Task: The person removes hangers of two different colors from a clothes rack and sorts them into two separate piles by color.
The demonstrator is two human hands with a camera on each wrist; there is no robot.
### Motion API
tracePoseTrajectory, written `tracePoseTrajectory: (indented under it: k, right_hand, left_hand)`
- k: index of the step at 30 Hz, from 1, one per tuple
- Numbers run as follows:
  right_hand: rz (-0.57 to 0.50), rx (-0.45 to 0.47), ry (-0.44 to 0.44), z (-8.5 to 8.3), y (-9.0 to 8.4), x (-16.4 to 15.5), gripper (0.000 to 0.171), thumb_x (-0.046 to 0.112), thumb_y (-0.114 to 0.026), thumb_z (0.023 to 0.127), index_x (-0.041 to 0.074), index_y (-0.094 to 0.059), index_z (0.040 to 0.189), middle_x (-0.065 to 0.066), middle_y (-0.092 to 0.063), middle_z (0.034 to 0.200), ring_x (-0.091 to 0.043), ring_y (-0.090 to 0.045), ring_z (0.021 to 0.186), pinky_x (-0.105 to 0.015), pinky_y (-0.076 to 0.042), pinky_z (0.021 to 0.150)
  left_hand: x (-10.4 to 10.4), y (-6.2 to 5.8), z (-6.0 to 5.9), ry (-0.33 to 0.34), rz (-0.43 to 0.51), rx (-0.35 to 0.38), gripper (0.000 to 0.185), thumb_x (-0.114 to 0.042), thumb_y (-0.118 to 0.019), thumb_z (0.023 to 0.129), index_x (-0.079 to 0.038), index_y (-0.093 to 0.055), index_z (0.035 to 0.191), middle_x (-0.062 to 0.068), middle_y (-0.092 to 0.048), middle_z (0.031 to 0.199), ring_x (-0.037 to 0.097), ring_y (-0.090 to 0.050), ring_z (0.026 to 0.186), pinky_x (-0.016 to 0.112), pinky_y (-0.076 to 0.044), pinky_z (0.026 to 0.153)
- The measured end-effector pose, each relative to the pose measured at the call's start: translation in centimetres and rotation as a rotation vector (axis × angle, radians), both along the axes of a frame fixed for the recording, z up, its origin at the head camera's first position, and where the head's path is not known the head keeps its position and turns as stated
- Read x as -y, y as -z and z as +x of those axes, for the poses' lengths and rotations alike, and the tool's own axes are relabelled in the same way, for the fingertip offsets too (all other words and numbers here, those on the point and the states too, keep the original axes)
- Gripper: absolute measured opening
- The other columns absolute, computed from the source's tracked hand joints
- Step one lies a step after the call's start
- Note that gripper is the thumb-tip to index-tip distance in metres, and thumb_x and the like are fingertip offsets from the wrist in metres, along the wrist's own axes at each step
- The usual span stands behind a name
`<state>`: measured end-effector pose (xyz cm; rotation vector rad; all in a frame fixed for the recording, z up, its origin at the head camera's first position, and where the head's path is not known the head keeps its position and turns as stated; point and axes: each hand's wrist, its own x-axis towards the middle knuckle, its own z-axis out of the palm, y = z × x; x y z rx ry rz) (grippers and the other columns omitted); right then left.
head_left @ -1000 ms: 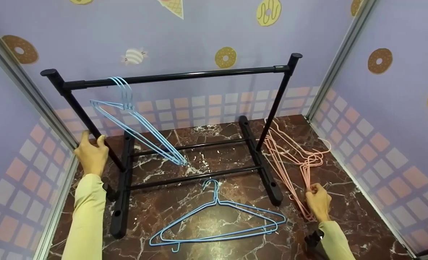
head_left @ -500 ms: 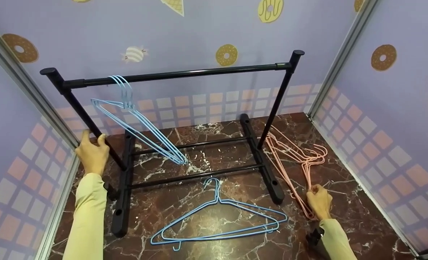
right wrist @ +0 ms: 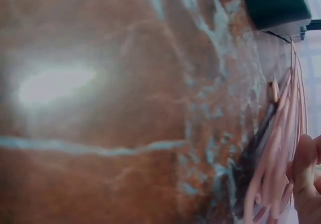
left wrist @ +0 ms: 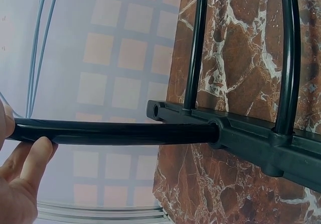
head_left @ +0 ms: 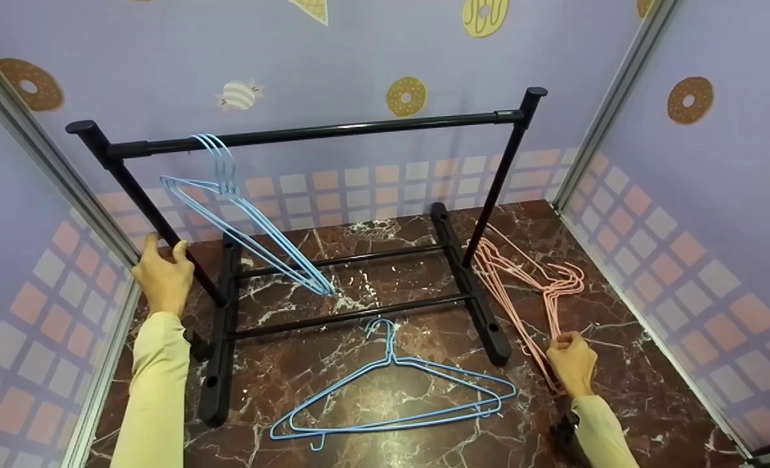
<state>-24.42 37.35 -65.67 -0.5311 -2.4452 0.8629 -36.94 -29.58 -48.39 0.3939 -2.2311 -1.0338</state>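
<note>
My left hand (head_left: 165,276) grips the left post (head_left: 143,201) of a black clothes rack, thumb on one side and fingers behind; the left wrist view shows the same post (left wrist: 115,133) in its grasp. At the right, my right hand (head_left: 572,364) pinches a bundle of pink wire hangers (head_left: 551,312) by one arm near their necks. These hangers lie by the rack's right foot, partly behind the right post, with their hooks turned right. Three light-blue hangers (head_left: 274,227) hang from the top rail (head_left: 333,133) near its left end.
Two blue hangers (head_left: 390,359) lie overlapped on the dark marbled floor (head_left: 359,396) before the rack. Lower crossbars (head_left: 352,318) join the rack's feet (head_left: 214,396). Patterned walls (head_left: 333,71) enclose the back and both sides.
The pink hangers have shifted slightly, their hooks drawing closer together and a little down-left. My left hand keeps its grip on the post, and the blue hangers stay put.
</note>
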Motion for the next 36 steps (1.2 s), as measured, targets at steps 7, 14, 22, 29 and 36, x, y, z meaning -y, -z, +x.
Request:
tracePoseTrajectory:
  k: [7, 14, 22, 29, 36]
  right_hand:
    - [0.024, -0.129, 0.003, 0.0, -0.2, 0.8, 0.019, 0.000, -0.068, 0.080, -0.010, -0.066, 0.097, -0.027, -0.070, 0.085, -0.045, -0.066, 0.080, -0.056, -0.047, 0.079]
    - [0.017, -0.254, -0.087, -1.1, -2.9, 3.8, 0.023, -0.001, -0.069, 0.084, -0.010, -0.063, 0.104, -0.029, -0.065, 0.093, -0.045, -0.063, 0.084, -0.055, -0.045, 0.080]
    - [-0.023, -0.342, -0.310, -4.0, -8.4, 11.0, 0.022, -0.003, -0.069, 0.085, -0.008, -0.065, 0.107, -0.022, -0.069, 0.096, -0.030, -0.065, 0.077, -0.034, -0.053, 0.070]
    - [-0.168, -0.345, -0.510, -6.8, -13.2, 18.7, 0.022, -0.001, -0.068, 0.088, -0.005, -0.064, 0.110, -0.018, -0.070, 0.099, -0.025, -0.067, 0.080, -0.032, -0.058, 0.073]
    - [-0.179, -0.324, -0.642, -8.2, -16.1, 24.5, 0.023, 0.000, -0.067, 0.090, -0.003, -0.063, 0.112, -0.015, -0.069, 0.097, -0.020, -0.064, 0.079, -0.028, -0.055, 0.071]
  left_hand:
    - [-0.1, -0.1, 0.0, 0.003, 0.001, -0.014, 0.035, -0.022, -0.065, 0.097, -0.004, -0.060, 0.126, 0.033, -0.068, 0.115, 0.066, -0.052, 0.106, 0.064, -0.039, 0.097]
    - [0.0, -0.1, 0.3, -0.008, 0.003, -0.013, 0.036, -0.024, -0.065, 0.097, -0.005, -0.060, 0.128, 0.034, -0.068, 0.115, 0.067, -0.053, 0.105, 0.066, -0.040, 0.096]
    - [0.2, -0.2, 0.4, 0.002, 0.006, -0.013, 0.038, -0.024, -0.063, 0.098, -0.004, -0.059, 0.130, 0.035, -0.067, 0.116, 0.067, -0.051, 0.104, 0.066, -0.038, 0.097]
    - [0.3, -0.1, 0.3, 0.005, -0.009, -0.036, 0.037, -0.025, -0.063, 0.099, -0.003, -0.060, 0.128, 0.033, -0.067, 0.119, 0.066, -0.055, 0.104, 0.066, -0.042, 0.096]
    - [0.0, 0.2, 0.3, 0.010, -0.003, -0.048, 0.036, -0.025, -0.064, 0.098, -0.004, -0.060, 0.127, 0.035, -0.068, 0.113, 0.065, -0.055, 0.100, 0.066, -0.042, 0.094]
